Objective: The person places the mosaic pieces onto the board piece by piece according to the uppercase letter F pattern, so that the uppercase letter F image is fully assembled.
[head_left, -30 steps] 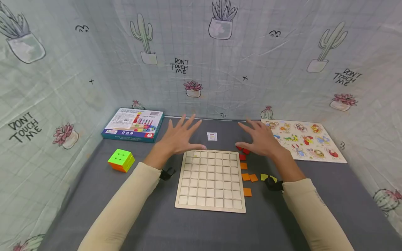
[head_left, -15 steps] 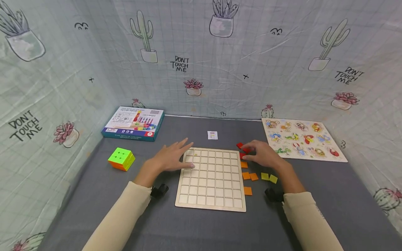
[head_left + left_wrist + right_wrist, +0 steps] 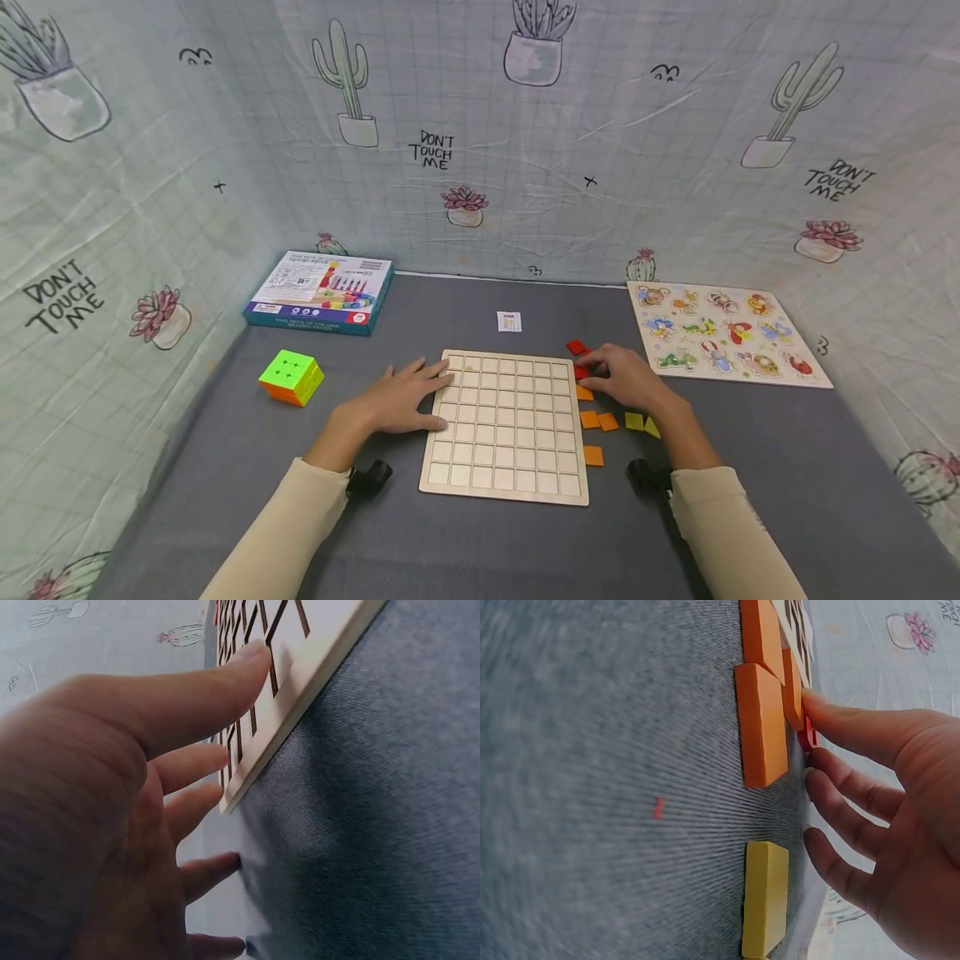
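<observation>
A pale wooden grid board point(image 3: 504, 437) lies flat on the grey cloth. My left hand point(image 3: 397, 400) rests at its left edge, fingers spread; in the left wrist view the thumb point(image 3: 247, 671) overlaps the board's grid. At the board's upper right, my right hand point(image 3: 626, 377) pinches a red square tile point(image 3: 807, 736) between thumb and forefinger, partly hidden by the fingers. Another red tile point(image 3: 575, 347) lies just beyond. Below the hand are several orange tiles point(image 3: 593, 456), one of them point(image 3: 584, 392) right by the thumb. Two yellow tiles point(image 3: 634, 422) lie near the right wrist.
At left stand a green, yellow and orange puzzle cube point(image 3: 291, 377) and a flat toy box point(image 3: 321, 292). A small printed card point(image 3: 509, 322) lies behind the board. An insect picture board point(image 3: 731, 333) is at right. Patterned curtains point(image 3: 480, 117) surround the table.
Both hands have come down from above the table. The left hand has settled at the board's left edge; the right has reached the red tiles and taken hold of one.
</observation>
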A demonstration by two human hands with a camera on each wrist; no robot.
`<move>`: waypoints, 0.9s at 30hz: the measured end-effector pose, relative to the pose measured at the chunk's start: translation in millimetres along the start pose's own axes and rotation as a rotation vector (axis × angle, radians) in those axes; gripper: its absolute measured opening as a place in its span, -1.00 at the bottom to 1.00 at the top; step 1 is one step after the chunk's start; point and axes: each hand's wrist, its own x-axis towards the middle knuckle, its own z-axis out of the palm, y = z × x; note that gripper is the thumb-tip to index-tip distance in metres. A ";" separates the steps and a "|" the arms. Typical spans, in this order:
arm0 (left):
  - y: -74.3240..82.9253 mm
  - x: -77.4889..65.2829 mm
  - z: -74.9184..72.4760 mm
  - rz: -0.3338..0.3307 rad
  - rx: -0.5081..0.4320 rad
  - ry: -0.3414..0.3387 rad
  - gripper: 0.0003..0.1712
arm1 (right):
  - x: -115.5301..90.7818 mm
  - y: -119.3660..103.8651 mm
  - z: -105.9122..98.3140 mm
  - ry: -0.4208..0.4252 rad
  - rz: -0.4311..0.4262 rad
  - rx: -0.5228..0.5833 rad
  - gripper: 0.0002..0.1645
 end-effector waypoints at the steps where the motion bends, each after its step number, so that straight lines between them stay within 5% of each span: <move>1: 0.0 -1.5 0.2 0.002 -0.004 -0.003 -0.04 | 0.1 0.0 0.6 0.003 0.004 0.003 -0.59; 27: -7.8 -8.5 3.9 0.052 -0.054 0.011 0.02 | 3.2 -1.3 3.2 0.084 0.032 0.025 -0.64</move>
